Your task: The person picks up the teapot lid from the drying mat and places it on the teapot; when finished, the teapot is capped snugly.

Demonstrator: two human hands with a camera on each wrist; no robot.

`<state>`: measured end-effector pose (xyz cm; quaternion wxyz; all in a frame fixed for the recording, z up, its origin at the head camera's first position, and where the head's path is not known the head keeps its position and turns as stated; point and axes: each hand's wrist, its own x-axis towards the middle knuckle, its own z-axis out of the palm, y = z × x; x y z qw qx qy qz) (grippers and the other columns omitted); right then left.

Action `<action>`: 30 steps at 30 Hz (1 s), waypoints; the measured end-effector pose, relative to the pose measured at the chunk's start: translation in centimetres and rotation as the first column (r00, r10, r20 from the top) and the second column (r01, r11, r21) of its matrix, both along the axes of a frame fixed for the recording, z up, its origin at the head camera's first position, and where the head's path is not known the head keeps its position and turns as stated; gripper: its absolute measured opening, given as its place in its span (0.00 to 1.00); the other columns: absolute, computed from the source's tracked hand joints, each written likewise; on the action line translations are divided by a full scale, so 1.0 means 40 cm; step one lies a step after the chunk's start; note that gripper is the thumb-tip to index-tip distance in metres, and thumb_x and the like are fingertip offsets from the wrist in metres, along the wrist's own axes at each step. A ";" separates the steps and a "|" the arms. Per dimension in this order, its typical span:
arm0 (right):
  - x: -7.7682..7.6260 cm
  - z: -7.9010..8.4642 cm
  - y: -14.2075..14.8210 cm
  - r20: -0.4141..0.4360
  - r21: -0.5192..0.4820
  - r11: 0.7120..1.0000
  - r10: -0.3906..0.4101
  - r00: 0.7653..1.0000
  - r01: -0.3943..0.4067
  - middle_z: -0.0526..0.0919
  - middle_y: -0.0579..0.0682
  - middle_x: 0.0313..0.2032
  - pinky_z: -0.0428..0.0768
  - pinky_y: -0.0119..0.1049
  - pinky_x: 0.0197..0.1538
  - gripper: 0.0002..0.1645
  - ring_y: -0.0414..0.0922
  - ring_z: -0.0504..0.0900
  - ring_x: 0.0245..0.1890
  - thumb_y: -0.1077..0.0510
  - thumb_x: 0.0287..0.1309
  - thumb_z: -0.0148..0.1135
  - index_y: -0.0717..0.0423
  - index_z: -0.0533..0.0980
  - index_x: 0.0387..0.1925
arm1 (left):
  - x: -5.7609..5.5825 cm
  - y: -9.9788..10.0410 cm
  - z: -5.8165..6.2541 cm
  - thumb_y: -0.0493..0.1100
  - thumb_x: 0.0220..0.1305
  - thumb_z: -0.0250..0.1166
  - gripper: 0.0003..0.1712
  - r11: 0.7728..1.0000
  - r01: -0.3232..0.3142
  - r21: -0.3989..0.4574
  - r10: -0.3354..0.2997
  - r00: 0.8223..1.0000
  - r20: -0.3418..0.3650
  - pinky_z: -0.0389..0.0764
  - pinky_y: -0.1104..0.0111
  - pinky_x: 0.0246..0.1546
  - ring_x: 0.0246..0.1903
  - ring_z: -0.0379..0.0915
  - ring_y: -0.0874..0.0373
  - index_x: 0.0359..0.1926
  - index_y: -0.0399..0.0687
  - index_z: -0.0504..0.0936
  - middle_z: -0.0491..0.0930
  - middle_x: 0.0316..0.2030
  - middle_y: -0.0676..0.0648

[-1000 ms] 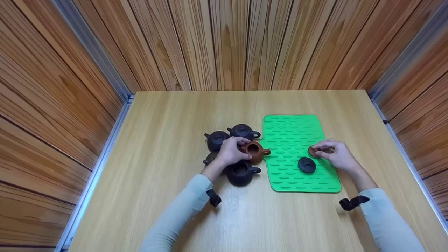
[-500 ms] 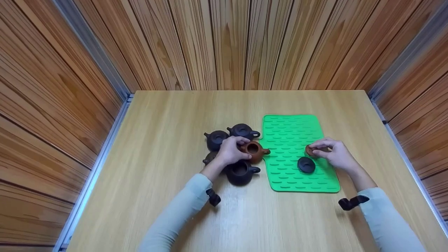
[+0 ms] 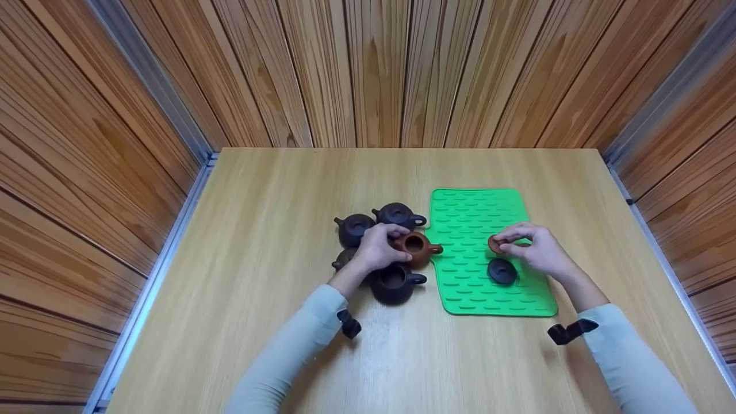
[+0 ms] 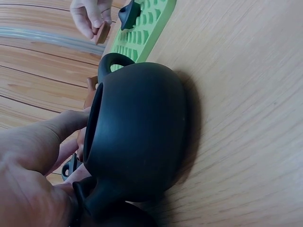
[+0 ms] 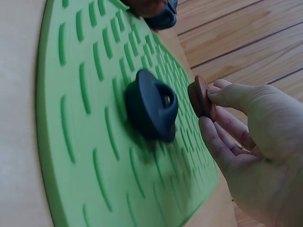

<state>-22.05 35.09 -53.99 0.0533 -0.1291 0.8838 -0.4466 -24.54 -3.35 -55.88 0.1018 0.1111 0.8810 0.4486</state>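
Observation:
In the head view my left hand (image 3: 378, 248) grips the sides of a reddish-brown teapot (image 3: 421, 259), whose top is uncovered and whose handle points right. My right hand (image 3: 537, 250) pinches a small reddish-brown teapot lid (image 3: 494, 244) over the green mat (image 3: 477, 207). The right wrist view shows this lid held on edge above the mat, between thumb and fingers. Just nearer to me, a black teapot lid (image 3: 502, 271) lies on the mat. A lidless black teapot (image 3: 394, 287) stands in front of the left hand, and it fills the middle of the left wrist view.
Behind the left hand stand two dark teapots with lids, one at the back (image 3: 397, 214) and another to its left (image 3: 353, 230). A further dark teapot (image 3: 344, 260) is partly hidden by the left hand. Wood-plank walls (image 3: 379, 75) border the table (image 3: 276, 190).
My right hand has lifted the reddish-brown lid and carried it left across the mat, toward the teapots. The left hand has stayed on the reddish-brown teapot.

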 end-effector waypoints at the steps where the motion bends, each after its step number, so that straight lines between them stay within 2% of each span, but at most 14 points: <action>1: 0.000 0.003 -0.006 0.000 -0.004 1.000 0.005 1.000 -0.005 0.87 0.65 0.58 0.80 0.18 0.53 0.12 0.26 0.80 0.50 0.66 0.74 0.72 0.64 0.90 0.55 | 0.003 0.000 0.006 0.40 0.57 0.88 0.30 1.000 0.001 -0.006 -0.001 1.000 0.002 0.80 0.56 0.73 0.63 0.86 0.49 0.61 0.48 0.92 0.93 0.58 0.44; 4: -0.001 0.009 -0.027 -0.004 -0.014 1.000 0.017 1.000 -0.018 0.87 0.65 0.57 0.82 0.19 0.53 0.11 0.27 0.80 0.50 0.66 0.74 0.73 0.63 0.91 0.54 | 0.010 0.001 0.018 0.39 0.59 0.87 0.30 1.000 0.005 -0.009 -0.005 1.000 0.014 0.78 0.53 0.76 0.65 0.85 0.47 0.63 0.47 0.91 0.92 0.60 0.43; 7: -0.003 0.015 -0.048 -0.015 -0.029 0.999 0.030 0.999 -0.030 0.88 0.64 0.55 0.83 0.21 0.52 0.11 0.29 0.81 0.49 0.66 0.73 0.74 0.62 0.91 0.53 | 0.003 0.000 0.009 0.39 0.58 0.87 0.31 1.000 0.007 -0.001 -0.007 1.000 0.016 0.78 0.52 0.77 0.66 0.85 0.45 0.63 0.46 0.91 0.92 0.60 0.42; 12: -0.007 0.021 -0.078 -0.009 -0.034 0.999 0.038 0.999 -0.038 0.88 0.63 0.53 0.83 0.23 0.52 0.10 0.30 0.82 0.48 0.65 0.72 0.75 0.61 0.92 0.51 | -0.024 0.001 -0.043 0.40 0.55 0.89 0.32 1.000 0.004 0.005 -0.004 1.000 -0.001 0.79 0.54 0.76 0.64 0.86 0.47 0.62 0.49 0.92 0.93 0.58 0.43; 15: -0.013 0.026 -0.094 -0.004 -0.038 0.998 0.044 0.999 -0.044 0.88 0.62 0.53 0.82 0.25 0.54 0.10 0.31 0.81 0.49 0.65 0.72 0.75 0.61 0.92 0.51 | -0.031 0.000 -0.056 0.41 0.55 0.89 0.32 1.000 0.006 -0.003 -0.006 1.000 -0.008 0.79 0.52 0.76 0.64 0.86 0.46 0.62 0.50 0.92 0.93 0.58 0.43; 24: -0.032 0.036 -0.154 -0.030 -0.043 0.997 0.070 0.997 -0.071 0.89 0.63 0.51 0.82 0.27 0.55 0.10 0.31 0.82 0.48 0.65 0.70 0.76 0.61 0.93 0.50 | -0.036 0.001 -0.052 0.40 0.54 0.89 0.32 1.000 -0.007 -0.003 0.007 1.000 0.030 0.77 0.53 0.77 0.66 0.85 0.46 0.62 0.51 0.92 0.93 0.58 0.43; 30: -0.043 0.046 -0.193 -0.011 -0.024 0.996 0.083 0.997 -0.083 0.90 0.61 0.53 0.82 0.29 0.56 0.10 0.37 0.83 0.50 0.64 0.71 0.76 0.58 0.93 0.51 | -0.036 0.001 -0.053 0.40 0.54 0.90 0.32 1.000 -0.003 0.012 0.003 1.000 0.027 0.79 0.53 0.76 0.64 0.86 0.47 0.61 0.49 0.92 0.93 0.58 0.43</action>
